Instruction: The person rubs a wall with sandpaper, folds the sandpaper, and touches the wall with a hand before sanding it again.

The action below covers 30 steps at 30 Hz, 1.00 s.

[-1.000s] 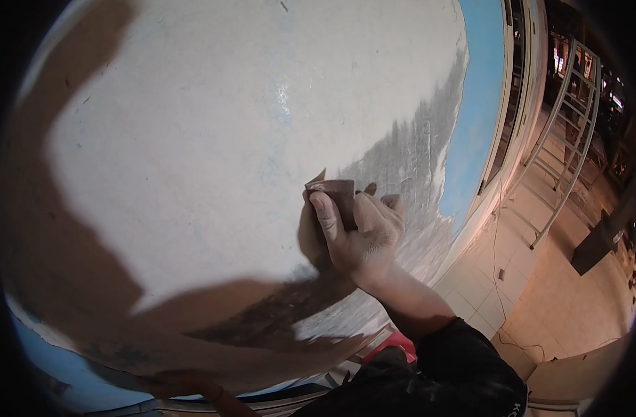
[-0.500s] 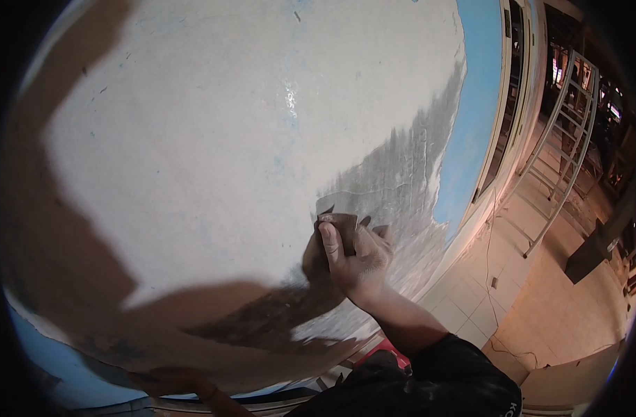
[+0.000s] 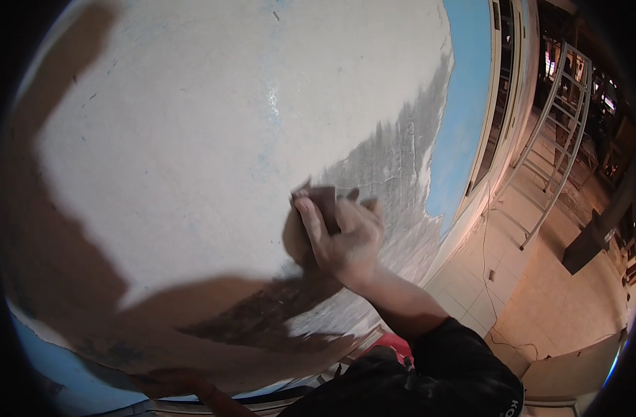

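My right hand (image 3: 351, 243) is closed on a folded piece of dark brown sandpaper (image 3: 324, 201), pressing it to the wall surface. The thumb lies along the sheet's left edge, where a corner curls up. Around the hand, the wall (image 3: 186, 153) is whitish, with a grey streaked patch (image 3: 391, 163) to the right. Low at the left, in shadow, my left hand (image 3: 166, 381) rests against the wall's lower part, its fingers stretched out and holding nothing visible; their tips are hard to make out.
Blue paint (image 3: 464, 104) borders the pale area at the right, beside a window frame (image 3: 500, 104). A metal ladder (image 3: 556, 132) stands farther right on the tiled floor (image 3: 464, 292). A cable (image 3: 484, 264) runs along the floor. Something red (image 3: 394, 345) shows near my body.
My right hand has moved up and left along the wall with the sandpaper. My left hand stays in about the same place. The view has shifted slightly.
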Each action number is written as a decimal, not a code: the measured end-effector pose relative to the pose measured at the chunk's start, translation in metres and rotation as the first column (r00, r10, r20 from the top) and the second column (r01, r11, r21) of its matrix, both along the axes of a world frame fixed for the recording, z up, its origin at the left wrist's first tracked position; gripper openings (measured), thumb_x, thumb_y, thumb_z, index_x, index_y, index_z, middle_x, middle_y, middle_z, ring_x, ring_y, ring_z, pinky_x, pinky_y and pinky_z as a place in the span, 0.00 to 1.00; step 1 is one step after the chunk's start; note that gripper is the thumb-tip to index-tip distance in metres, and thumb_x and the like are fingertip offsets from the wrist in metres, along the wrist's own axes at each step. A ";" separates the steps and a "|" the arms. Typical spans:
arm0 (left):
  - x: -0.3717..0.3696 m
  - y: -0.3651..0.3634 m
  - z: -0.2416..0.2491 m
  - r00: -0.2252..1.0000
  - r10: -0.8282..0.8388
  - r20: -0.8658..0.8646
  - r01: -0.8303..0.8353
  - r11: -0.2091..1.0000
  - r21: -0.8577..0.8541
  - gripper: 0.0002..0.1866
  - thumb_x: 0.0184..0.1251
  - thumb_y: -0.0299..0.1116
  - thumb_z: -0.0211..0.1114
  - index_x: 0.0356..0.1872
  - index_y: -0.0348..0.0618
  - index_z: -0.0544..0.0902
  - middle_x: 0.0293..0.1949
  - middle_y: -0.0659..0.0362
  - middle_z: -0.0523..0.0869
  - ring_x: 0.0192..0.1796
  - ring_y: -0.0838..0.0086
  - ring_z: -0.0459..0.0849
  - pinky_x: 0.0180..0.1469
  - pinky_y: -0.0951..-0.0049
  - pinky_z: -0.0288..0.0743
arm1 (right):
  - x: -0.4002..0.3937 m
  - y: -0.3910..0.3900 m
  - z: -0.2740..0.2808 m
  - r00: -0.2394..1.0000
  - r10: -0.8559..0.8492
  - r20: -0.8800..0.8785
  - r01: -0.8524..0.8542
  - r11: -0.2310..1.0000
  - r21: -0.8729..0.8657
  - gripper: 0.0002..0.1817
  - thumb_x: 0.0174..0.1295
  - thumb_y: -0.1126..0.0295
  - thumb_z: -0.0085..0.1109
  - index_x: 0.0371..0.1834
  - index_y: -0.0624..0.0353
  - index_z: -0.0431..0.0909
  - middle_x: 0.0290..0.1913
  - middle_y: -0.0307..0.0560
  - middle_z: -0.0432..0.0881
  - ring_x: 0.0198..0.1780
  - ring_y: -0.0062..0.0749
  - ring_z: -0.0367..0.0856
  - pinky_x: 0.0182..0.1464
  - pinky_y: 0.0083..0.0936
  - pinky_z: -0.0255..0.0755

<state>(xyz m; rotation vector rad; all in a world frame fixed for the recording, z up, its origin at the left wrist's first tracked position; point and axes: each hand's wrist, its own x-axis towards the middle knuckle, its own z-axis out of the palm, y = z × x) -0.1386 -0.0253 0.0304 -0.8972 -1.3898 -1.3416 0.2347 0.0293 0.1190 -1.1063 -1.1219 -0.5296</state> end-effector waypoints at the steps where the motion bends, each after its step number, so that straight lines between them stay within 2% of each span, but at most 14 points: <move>1: 0.002 -0.001 0.001 1.000 -0.007 0.006 0.007 1.000 -0.001 0.28 0.72 0.48 0.37 0.57 0.30 0.66 0.56 0.42 0.71 0.58 0.51 0.71 0.59 0.57 0.64 | 0.003 0.000 0.009 1.000 -0.014 0.018 0.014 1.000 -0.009 0.13 0.49 0.62 0.68 0.15 0.52 0.75 0.11 0.35 0.72 0.11 0.23 0.64 0.27 0.25 0.53; 4: 0.013 -0.002 0.008 0.999 -0.026 0.036 0.026 1.000 0.010 0.28 0.73 0.48 0.37 0.58 0.31 0.66 0.57 0.43 0.71 0.57 0.51 0.71 0.59 0.56 0.64 | 0.002 0.000 0.000 1.000 -0.015 0.014 0.015 1.000 -0.007 0.05 0.51 0.65 0.66 0.25 0.52 0.83 0.14 0.39 0.72 0.12 0.29 0.65 0.26 0.24 0.56; 5: 0.016 -0.001 0.010 0.998 -0.029 0.047 0.028 0.999 0.015 0.28 0.73 0.48 0.36 0.58 0.32 0.66 0.57 0.43 0.71 0.57 0.52 0.71 0.59 0.56 0.64 | -0.001 0.003 -0.010 0.999 -0.032 0.006 0.032 0.999 0.021 0.11 0.50 0.62 0.67 0.16 0.50 0.76 0.12 0.34 0.73 0.11 0.22 0.64 0.27 0.24 0.52; 8: 0.014 -0.003 0.003 0.994 0.020 0.111 -0.016 0.999 -0.035 0.32 0.70 0.53 0.41 0.60 0.32 0.61 0.57 0.43 0.66 0.55 0.52 0.70 0.57 0.56 0.64 | 0.001 -0.007 -0.024 1.000 0.001 0.012 0.000 0.999 -0.053 0.10 0.50 0.62 0.67 0.17 0.50 0.77 0.12 0.33 0.72 0.11 0.22 0.64 0.26 0.24 0.51; 11: 0.010 -0.004 0.000 0.987 0.058 0.150 -0.043 0.994 -0.102 0.37 0.66 0.57 0.46 0.63 0.32 0.56 0.58 0.43 0.62 0.54 0.53 0.69 0.56 0.55 0.64 | 0.007 0.000 0.009 0.998 -0.015 0.069 0.015 1.000 0.005 0.08 0.49 0.63 0.68 0.20 0.50 0.79 0.11 0.33 0.70 0.12 0.21 0.64 0.26 0.25 0.49; 14: 0.074 0.000 0.050 0.935 -0.211 0.285 0.181 0.975 0.127 0.36 0.68 0.57 0.42 0.59 0.29 0.63 0.53 0.42 0.65 0.54 0.53 0.69 0.54 0.51 0.63 | 0.003 0.006 0.011 1.000 0.020 0.014 -0.020 0.999 0.031 0.08 0.49 0.64 0.67 0.19 0.50 0.78 0.10 0.32 0.69 0.11 0.21 0.63 0.26 0.25 0.49; 15: 0.094 -0.003 0.067 0.894 -0.298 0.334 0.255 0.952 0.167 0.35 0.69 0.56 0.42 0.59 0.29 0.63 0.53 0.42 0.65 0.54 0.53 0.68 0.53 0.52 0.63 | 0.005 0.011 -0.008 0.999 -0.007 0.043 0.005 0.999 0.037 0.07 0.49 0.64 0.68 0.20 0.49 0.79 0.10 0.32 0.68 0.11 0.21 0.62 0.26 0.25 0.49; 17: 0.122 -0.008 0.090 0.783 -0.462 0.417 0.388 0.886 0.252 0.34 0.70 0.55 0.41 0.58 0.28 0.64 0.53 0.42 0.64 0.54 0.53 0.68 0.52 0.53 0.64 | -0.002 0.002 -0.028 0.997 0.070 -0.023 -0.070 0.997 -0.009 0.09 0.49 0.64 0.68 0.18 0.50 0.78 0.10 0.32 0.67 0.11 0.22 0.61 0.26 0.25 0.49; 19: 0.087 -0.002 0.066 0.874 -0.340 0.348 0.272 0.935 0.229 0.33 0.70 0.54 0.43 0.56 0.28 0.66 0.49 0.42 0.67 0.50 0.55 0.70 0.50 0.56 0.66 | -0.002 0.002 -0.024 0.996 0.079 -0.030 -0.079 0.997 -0.013 0.13 0.48 0.64 0.69 0.15 0.49 0.73 0.10 0.32 0.66 0.11 0.22 0.60 0.27 0.25 0.49; 20: 0.041 0.004 0.030 0.964 -0.130 0.234 0.086 0.978 0.191 0.32 0.70 0.53 0.43 0.55 0.28 0.67 0.47 0.42 0.69 0.48 0.56 0.71 0.48 0.57 0.66 | -0.001 0.003 -0.017 0.999 0.051 -0.003 -0.051 0.999 0.005 0.17 0.47 0.64 0.69 0.12 0.49 0.68 0.10 0.32 0.65 0.11 0.22 0.60 0.27 0.25 0.49; 21: 0.003 0.014 0.002 0.989 0.069 0.128 -0.091 0.980 0.175 0.31 0.70 0.52 0.44 0.53 0.27 0.68 0.45 0.42 0.71 0.46 0.57 0.72 0.47 0.58 0.67 | 0.003 0.007 -0.003 1.000 0.013 0.027 -0.014 0.999 0.048 0.19 0.47 0.64 0.69 0.11 0.49 0.66 0.10 0.32 0.65 0.11 0.22 0.60 0.27 0.25 0.49; 22: 0.006 0.021 0.007 0.986 0.141 0.090 -0.156 0.970 0.188 0.30 0.70 0.52 0.44 0.52 0.27 0.70 0.43 0.42 0.72 0.44 0.58 0.73 0.46 0.59 0.68 | 0.007 0.010 0.012 0.998 -0.027 0.059 0.021 0.996 0.091 0.21 0.47 0.63 0.69 0.10 0.49 0.64 0.10 0.33 0.65 0.11 0.22 0.60 0.27 0.24 0.48; 25: 0.010 0.028 0.015 0.986 0.138 0.092 -0.152 0.972 0.179 0.29 0.71 0.51 0.45 0.51 0.27 0.70 0.42 0.43 0.73 0.43 0.59 0.73 0.45 0.59 0.68 | 0.008 0.012 0.021 0.999 -0.029 0.041 0.025 0.996 0.091 0.21 0.47 0.63 0.70 0.10 0.49 0.63 0.09 0.32 0.65 0.10 0.21 0.58 0.25 0.24 0.47; 30: 0.019 0.029 0.015 0.980 0.154 0.129 -0.177 0.966 0.189 0.26 0.71 0.47 0.45 0.48 0.27 0.72 0.39 0.46 0.75 0.40 0.61 0.74 0.42 0.60 0.69 | 0.005 0.013 -0.006 1.000 -0.024 0.019 0.023 0.998 0.060 0.19 0.48 0.63 0.68 0.10 0.49 0.66 0.09 0.32 0.65 0.10 0.20 0.58 0.24 0.23 0.46</move>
